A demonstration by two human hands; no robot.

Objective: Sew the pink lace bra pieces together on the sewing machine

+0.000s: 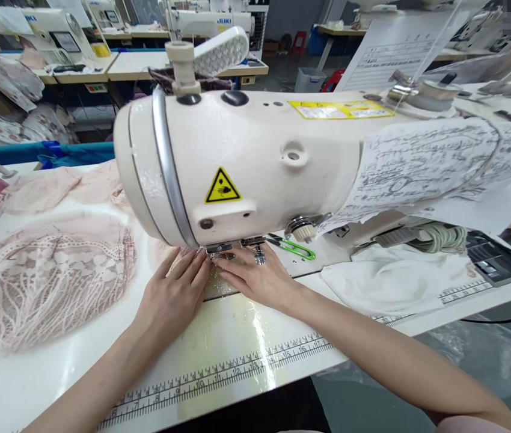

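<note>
A cream sewing machine [246, 156] stretches across the view, its needle area low under the head. My left hand [177, 285] lies flat, fingers stretched forward, on a piece of pale pink fabric [159, 251] just left of the needle area. Close by on the right, my right hand [260, 276] rests with its fingers extended beside the presser foot; some fingertips are hidden under the machine head. Little of the fabric between the hands shows. Green thread snips [298, 248] lie on the machine bed behind my right hand.
Pink lace pieces [52, 282] are spread on the table at left. A white cloth [386, 276] and a coil of pale green cord [442, 237] sit at right. A printed ruler [219, 379] runs along the front edge. Handwritten papers [422, 162] cover the machine arm.
</note>
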